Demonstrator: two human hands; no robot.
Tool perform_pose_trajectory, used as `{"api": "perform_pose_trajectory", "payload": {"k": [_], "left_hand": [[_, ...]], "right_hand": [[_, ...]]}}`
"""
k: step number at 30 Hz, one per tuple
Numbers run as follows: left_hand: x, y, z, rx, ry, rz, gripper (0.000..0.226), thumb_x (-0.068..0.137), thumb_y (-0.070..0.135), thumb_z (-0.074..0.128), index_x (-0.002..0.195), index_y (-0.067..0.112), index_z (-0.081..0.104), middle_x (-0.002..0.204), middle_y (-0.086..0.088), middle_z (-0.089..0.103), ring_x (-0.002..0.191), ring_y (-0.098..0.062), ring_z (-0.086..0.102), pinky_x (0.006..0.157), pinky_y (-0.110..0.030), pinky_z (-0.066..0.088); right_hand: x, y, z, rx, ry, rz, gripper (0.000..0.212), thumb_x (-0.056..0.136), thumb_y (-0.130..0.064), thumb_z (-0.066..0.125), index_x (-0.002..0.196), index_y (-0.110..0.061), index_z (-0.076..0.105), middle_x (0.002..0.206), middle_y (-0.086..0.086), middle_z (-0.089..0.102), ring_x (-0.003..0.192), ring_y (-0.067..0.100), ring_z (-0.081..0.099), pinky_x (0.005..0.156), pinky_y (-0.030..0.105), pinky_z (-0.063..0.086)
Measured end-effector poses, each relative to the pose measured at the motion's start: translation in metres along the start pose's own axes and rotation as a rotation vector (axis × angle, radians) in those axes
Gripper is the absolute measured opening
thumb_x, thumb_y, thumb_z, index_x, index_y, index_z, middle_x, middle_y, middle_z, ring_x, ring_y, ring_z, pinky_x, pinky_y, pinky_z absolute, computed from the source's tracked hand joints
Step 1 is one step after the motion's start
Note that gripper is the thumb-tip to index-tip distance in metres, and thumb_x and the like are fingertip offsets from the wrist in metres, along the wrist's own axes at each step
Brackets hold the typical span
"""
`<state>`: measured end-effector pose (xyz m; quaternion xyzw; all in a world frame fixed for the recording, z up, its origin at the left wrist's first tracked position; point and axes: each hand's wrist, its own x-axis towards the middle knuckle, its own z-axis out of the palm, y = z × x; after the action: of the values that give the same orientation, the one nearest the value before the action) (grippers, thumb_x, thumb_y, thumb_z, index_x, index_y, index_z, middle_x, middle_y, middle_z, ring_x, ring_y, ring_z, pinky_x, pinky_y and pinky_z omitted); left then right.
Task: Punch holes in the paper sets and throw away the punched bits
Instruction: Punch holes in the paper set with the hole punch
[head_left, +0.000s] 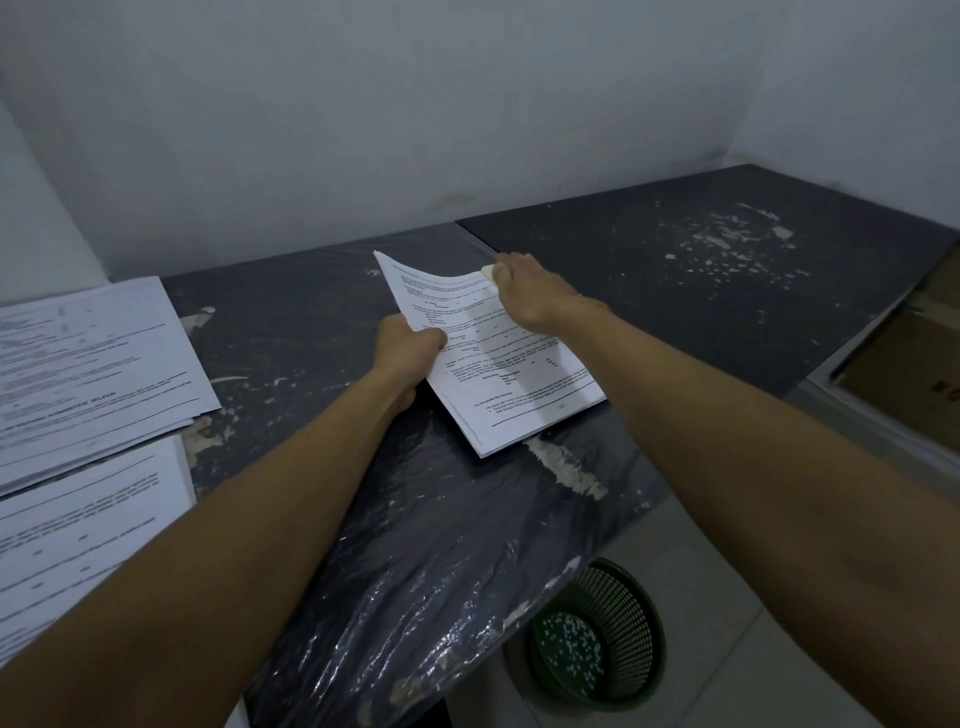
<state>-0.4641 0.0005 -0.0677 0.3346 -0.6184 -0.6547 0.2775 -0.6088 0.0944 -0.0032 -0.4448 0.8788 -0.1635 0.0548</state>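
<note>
A dark table (322, 467), worn with pale scuffs and wrapped in wrinkled clear plastic, is seen filling most of the view against a plain wall (415, 104). A second dark surface (701, 291) is butted against it on the right, flecked with pale specks. A cardboard box (914, 364) is partly seen at the right edge.

Two stacks of printed paper sets (88, 364) are laid at the left edge of the table, one behind the other, the near one (78, 535) cut off by the frame.

A green mesh basket (597, 634) is seen on the tiled floor below the table's near right corner; small white punched bits (569, 647) are scattered in its bottom.

One paper set (514, 379) is placed mid-table, near edge flat on the surface, far end lifted and curled. Its left edge is gripped by the left hand (410, 353), fingers curled round the sheets. Its far right corner is met by the right hand (530, 291), fingers curled, a small pale object (488, 271) held at the fingertips against the paper's edge. What that object is cannot be told; whether the paper itself is pinched there is also unclear. Both bare forearms are stretched in from the bottom of the frame.
</note>
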Motion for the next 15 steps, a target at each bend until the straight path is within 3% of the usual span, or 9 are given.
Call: {"api": "perform_pose_trajectory", "payload": {"k": [5, 8, 15], "left_hand": [[0.002, -0.001, 0.001, 0.008, 0.013, 0.006, 0.030, 0.087, -0.006, 0.059, 0.096, 0.021, 0.069, 0.092, 0.006, 0.072, 0.084, -0.016, 0.072, 0.062, -0.027, 0.060], [0.004, -0.003, 0.000, 0.015, 0.013, 0.016, 0.030, 0.086, -0.006, 0.059, 0.097, 0.021, 0.070, 0.094, 0.006, 0.072, 0.087, -0.018, 0.072, 0.072, -0.032, 0.062], [-0.001, -0.001, 0.001, -0.013, 0.016, 0.017, 0.032, 0.085, -0.006, 0.060, 0.087, 0.025, 0.069, 0.085, 0.013, 0.071, 0.083, -0.013, 0.072, 0.057, -0.023, 0.057]], "right_hand": [[0.001, 0.002, 0.006, -0.108, 0.022, -0.028, 0.040, 0.106, -0.016, 0.025, 0.141, -0.004, 0.040, 0.145, 0.014, 0.040, 0.133, 0.033, 0.039, 0.107, 0.052, 0.039], [-0.003, 0.003, 0.019, -0.193, 0.051, -0.016, 0.050, 0.107, -0.026, 0.020, 0.153, -0.007, 0.025, 0.164, 0.010, 0.018, 0.152, 0.030, 0.012, 0.116, 0.054, 0.027], [-0.010, 0.002, 0.045, -0.436, 0.125, 0.003, 0.058, 0.107, -0.035, 0.014, 0.158, -0.007, 0.011, 0.167, 0.012, 0.006, 0.154, 0.027, 0.000, 0.121, 0.051, 0.014]]}}
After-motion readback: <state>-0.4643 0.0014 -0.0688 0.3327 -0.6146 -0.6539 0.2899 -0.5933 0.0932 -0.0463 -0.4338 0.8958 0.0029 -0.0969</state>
